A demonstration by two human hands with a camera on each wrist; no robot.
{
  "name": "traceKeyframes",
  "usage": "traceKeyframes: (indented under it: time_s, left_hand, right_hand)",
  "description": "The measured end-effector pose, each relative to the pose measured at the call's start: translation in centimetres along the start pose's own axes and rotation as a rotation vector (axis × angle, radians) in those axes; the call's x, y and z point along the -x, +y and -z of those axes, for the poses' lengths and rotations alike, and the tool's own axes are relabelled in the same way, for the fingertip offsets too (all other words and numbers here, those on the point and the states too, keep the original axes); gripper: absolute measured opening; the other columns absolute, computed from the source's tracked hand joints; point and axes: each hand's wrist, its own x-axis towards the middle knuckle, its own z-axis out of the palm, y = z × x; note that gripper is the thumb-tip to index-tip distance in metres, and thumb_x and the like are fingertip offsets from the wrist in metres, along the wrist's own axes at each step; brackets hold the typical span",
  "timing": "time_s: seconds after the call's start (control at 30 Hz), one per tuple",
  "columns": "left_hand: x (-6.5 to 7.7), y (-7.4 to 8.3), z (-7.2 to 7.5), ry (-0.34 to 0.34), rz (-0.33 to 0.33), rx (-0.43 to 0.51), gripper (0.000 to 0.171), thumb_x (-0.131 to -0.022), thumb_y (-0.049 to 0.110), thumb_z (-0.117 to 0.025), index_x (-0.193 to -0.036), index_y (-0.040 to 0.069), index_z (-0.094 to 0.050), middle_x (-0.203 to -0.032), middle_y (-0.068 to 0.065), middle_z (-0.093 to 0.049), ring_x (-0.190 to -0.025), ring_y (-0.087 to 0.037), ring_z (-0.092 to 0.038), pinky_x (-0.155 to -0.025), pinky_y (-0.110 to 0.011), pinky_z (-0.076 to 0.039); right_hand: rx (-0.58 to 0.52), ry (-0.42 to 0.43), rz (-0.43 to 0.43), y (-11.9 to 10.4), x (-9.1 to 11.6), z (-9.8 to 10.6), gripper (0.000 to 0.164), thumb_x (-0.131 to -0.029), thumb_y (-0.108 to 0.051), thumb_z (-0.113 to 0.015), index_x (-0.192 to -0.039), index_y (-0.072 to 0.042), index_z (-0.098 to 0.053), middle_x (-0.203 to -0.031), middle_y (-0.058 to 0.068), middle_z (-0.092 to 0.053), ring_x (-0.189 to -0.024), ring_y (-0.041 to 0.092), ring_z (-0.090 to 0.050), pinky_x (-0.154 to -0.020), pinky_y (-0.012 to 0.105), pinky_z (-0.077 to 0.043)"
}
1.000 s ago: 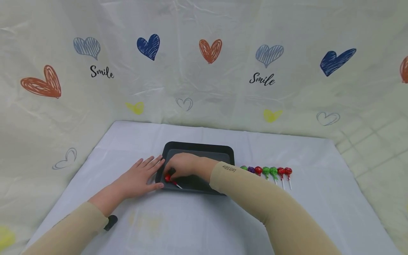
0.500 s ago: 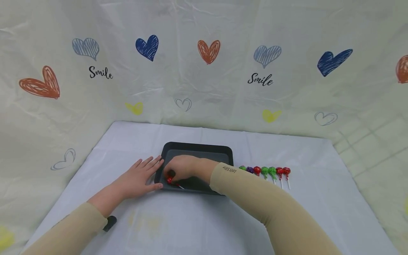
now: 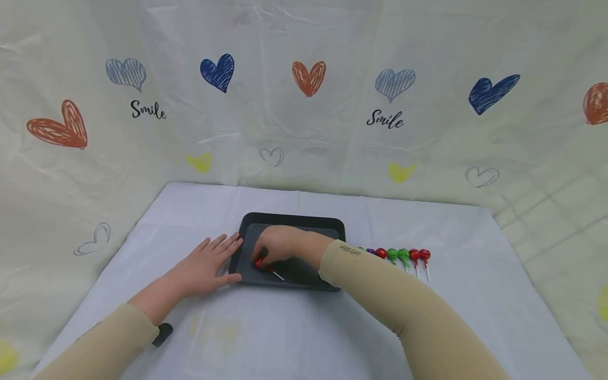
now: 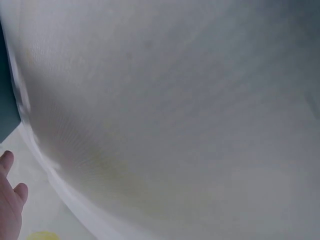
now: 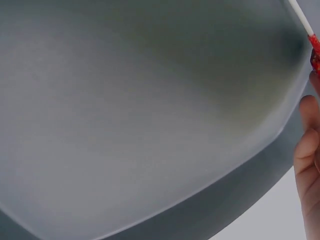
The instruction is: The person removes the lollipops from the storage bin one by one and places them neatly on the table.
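Observation:
In the head view a dark grey rectangular tray (image 3: 304, 285) lies on the white-covered table. My right hand (image 3: 280, 244) reaches into its left part, and its fingers pinch a red-wrapped lollipop (image 3: 258, 263) by the candy end. The white stick slants out toward the tray's near side. At the right edge of the right wrist view, the lollipop (image 5: 314, 42) appears at my fingertips. With fingers spread, my left hand (image 3: 204, 268) rests against the tray's left rim. Only part of the left hand (image 4: 10, 200) shows in the left wrist view.
Right of the tray, several wrapped lollipops (image 3: 404, 256) in red, green and purple lie in a row, partly behind my right forearm. A small black object (image 3: 163, 334) sits beside my left sleeve. A sheet (image 3: 304, 132) printed with hearts hangs behind the table.
My right hand first dipped slightly, then moved up and to the right inside the tray, and the red lollipop shifted with it. The left hand stays at the rim.

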Motion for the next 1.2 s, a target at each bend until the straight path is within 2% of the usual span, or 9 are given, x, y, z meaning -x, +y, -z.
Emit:
traceKeyframes:
  time_s: [0.2, 0.4, 0.6, 0.73, 0.9, 1.03, 1.2]
  left_hand:
    - [0.0, -0.1, -0.2, 0.007, 0.011, -0.011, 0.092, -0.09, 0.07, -0.051, -0.159, 0.017, -0.021, -0.165, -0.003, -0.018, -0.15, -0.033, -0.016, -0.118, -0.059, -0.013]
    - [0.1, 0.0, -0.2, 0.017, 0.014, -0.017, 0.092, -0.09, 0.07, -0.052, -0.159, 0.016, -0.023, -0.165, -0.005, -0.019, -0.15, -0.034, -0.017, -0.118, -0.06, -0.014]
    - [0.0, -0.1, -0.5, 0.02, 0.013, -0.024, 0.093, -0.09, 0.072, -0.049, -0.159, 0.016, -0.021, -0.165, -0.004, -0.017, -0.15, -0.034, -0.017, -0.118, -0.06, -0.012]
    - [0.0, -0.1, -0.7, 0.042, -0.007, -0.013, 0.092, -0.091, 0.071, -0.05, -0.159, 0.015, -0.023, -0.165, -0.005, -0.019, -0.15, -0.035, -0.018, -0.118, -0.06, -0.013]
    - [0.1, -0.1, -0.8, 0.076, -0.032, 0.0, 0.091, -0.091, 0.069, -0.052, -0.158, 0.014, -0.025, -0.164, -0.006, -0.021, -0.148, -0.037, -0.021, -0.116, -0.062, -0.015]
    - [0.2, -0.1, -0.8, 0.078, -0.035, -0.01, 0.091, -0.092, 0.068, -0.051, -0.159, 0.013, -0.025, -0.164, -0.006, -0.02, -0.148, -0.038, -0.022, -0.116, -0.062, -0.015]
    - [0.2, 0.1, -0.5, 0.067, -0.029, -0.003, 0.089, -0.092, 0.065, -0.054, -0.158, 0.012, -0.025, -0.164, -0.007, -0.02, -0.148, -0.038, -0.021, -0.117, -0.062, -0.015]
  right_hand:
    - [-0.034, 0.054, -0.012, 1.0, 1.4, 0.4, 0.024, -0.09, -0.03, -0.075, -0.114, -0.03, -0.076, -0.108, -0.019, -0.069, -0.1, 0.002, -0.059, -0.096, 0.024, -0.047]
    - [-0.123, 0.115, -0.027, 2.4, 2.9, 0.7, 0.024, -0.09, -0.028, -0.075, -0.114, -0.028, -0.077, -0.104, -0.02, -0.069, -0.092, 0.001, -0.06, -0.087, 0.021, -0.05]
    - [-0.228, 0.162, -0.084, 3.8, 5.2, 1.0, 0.027, -0.09, -0.028, -0.075, -0.117, -0.027, -0.076, -0.101, -0.022, -0.069, -0.086, 0.002, -0.061, -0.077, 0.023, -0.052]
    - [-0.289, 0.208, -0.135, 5.1, 7.2, 0.9, 0.028, -0.089, -0.029, -0.076, -0.117, -0.027, -0.076, -0.099, -0.022, -0.069, -0.08, 0.006, -0.062, -0.073, 0.024, -0.053]
    - [-0.334, 0.269, -0.197, 7.0, 10.0, 0.7, 0.029, -0.088, -0.032, -0.077, -0.116, -0.027, -0.076, -0.099, -0.018, -0.069, -0.083, 0.007, -0.062, -0.073, 0.027, -0.053]
    - [-0.363, 0.308, -0.248, 8.4, 12.4, 0.4, 0.028, -0.088, -0.032, -0.077, -0.116, -0.028, -0.076, -0.103, -0.015, -0.07, -0.085, 0.008, -0.062, -0.075, 0.028, -0.053]
    - [-0.381, 0.357, -0.326, 10.2, 15.8, -0.2, 0.026, -0.088, -0.032, -0.076, -0.114, -0.029, -0.076, -0.1, -0.011, -0.07, -0.084, 0.015, -0.058, -0.066, 0.031, -0.051]
